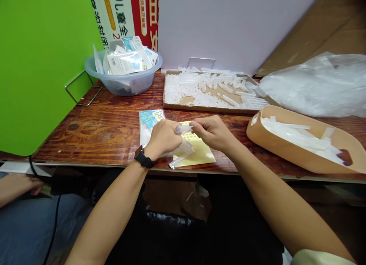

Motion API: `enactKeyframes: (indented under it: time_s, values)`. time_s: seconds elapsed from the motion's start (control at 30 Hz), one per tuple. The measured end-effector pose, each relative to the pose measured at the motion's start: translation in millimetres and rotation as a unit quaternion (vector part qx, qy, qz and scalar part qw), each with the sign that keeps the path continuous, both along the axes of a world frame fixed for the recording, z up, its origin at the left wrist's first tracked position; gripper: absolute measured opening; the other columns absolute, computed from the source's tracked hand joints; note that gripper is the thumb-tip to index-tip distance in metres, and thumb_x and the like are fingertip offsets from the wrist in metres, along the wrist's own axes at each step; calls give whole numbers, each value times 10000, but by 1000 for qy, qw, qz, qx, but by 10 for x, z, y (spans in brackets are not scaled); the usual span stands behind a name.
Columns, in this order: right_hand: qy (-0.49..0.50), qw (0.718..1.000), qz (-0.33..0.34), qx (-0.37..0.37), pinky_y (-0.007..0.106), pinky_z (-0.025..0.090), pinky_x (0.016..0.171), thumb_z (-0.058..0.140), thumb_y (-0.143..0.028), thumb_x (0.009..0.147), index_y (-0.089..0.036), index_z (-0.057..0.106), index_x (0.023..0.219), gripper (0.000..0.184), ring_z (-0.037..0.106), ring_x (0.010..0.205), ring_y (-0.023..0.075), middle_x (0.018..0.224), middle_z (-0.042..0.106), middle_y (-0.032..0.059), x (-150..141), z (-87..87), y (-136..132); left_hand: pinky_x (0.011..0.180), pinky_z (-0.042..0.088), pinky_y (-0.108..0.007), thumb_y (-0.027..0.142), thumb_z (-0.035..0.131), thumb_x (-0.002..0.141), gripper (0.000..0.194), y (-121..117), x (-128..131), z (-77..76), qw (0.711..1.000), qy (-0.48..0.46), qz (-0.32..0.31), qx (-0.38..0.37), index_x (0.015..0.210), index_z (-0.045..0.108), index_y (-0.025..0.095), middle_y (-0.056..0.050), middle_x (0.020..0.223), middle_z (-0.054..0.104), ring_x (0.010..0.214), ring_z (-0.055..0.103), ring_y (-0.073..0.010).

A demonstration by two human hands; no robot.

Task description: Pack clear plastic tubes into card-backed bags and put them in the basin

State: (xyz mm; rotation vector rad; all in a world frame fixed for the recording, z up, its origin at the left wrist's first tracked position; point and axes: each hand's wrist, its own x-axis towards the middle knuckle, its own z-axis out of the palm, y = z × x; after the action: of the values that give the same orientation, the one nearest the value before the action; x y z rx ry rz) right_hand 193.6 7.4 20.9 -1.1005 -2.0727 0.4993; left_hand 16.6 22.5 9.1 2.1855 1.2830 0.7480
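In front of me, above the table's front edge, my left hand is closed around a small translucent plastic tube that points right. The thumb and fingers of my right hand are pinched at the tube's narrow tip. A clear plastic bag hangs under my left hand; whether the fingers grip it too is hidden. Beneath both hands lies a yellow sticker sheet with rows of small round marks. Blue-and-white printed cards in clear sleeves lie beside my left hand, partly covered by it.
A shallow cardboard tray at the back holds many translucent tubes and small white pieces. Behind left stands a blue basin of packaged cards. A tan bin with white strips is at right, near a plastic bag. Another person's hand shows at left.
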Motion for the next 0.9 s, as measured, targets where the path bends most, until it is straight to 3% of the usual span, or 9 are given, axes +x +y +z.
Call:
enactKeyframes:
  time_s: [0.07,0.17,0.33,0.5,0.67,0.77,0.9]
  values:
    - [29,1000,-7,2,256,292,480,411,-575,911,-170,522,568,543,407,463,95,530,506,1,-9,0,-6,517,214,-268,123,450,557,89,-6,7,9,1000,0,-2,2,493,422,178,28,499,382,515,336,-110]
    - [59,998,15,-4,244,314,488,524,-554,865,-162,612,794,408,453,519,101,695,596,16,-24,-4,-17,522,213,-271,136,456,575,97,-22,17,17,1000,3,1,10,495,423,179,26,498,380,517,330,-112]
    - [12,1000,-5,-8,261,254,484,404,-579,914,-178,437,515,568,355,452,92,463,401,-20,-27,-38,-19,526,195,-287,139,460,576,131,-63,18,28,998,19,0,53,475,387,178,19,483,392,502,300,-113]
    - [26,999,22,14,250,304,509,492,-541,886,-174,587,866,380,442,546,120,632,539,0,-15,-13,-56,521,196,-288,167,470,611,133,-73,10,30,998,13,2,68,485,429,179,8,495,451,500,330,-118]
    - [-8,1000,9,4,262,255,484,372,-583,921,-189,397,548,543,342,452,91,488,381,-27,-77,-19,-52,530,179,-303,174,476,644,116,-107,17,3,991,68,13,117,538,524,181,-25,563,563,543,423,-150]
    - [4,999,-3,-38,261,255,469,362,-604,918,-186,400,509,587,342,448,93,466,388,-19,-91,-27,-54,540,186,-311,170,481,658,115,-127,25,8,985,100,26,138,582,566,181,-41,633,620,591,488,-169]
    - [38,999,2,14,249,328,493,487,-531,893,-175,595,869,373,453,541,112,759,611,36,-42,-1,-108,544,200,-315,171,484,673,117,-128,15,37,983,108,24,149,608,580,183,-42,666,638,621,519,-175]
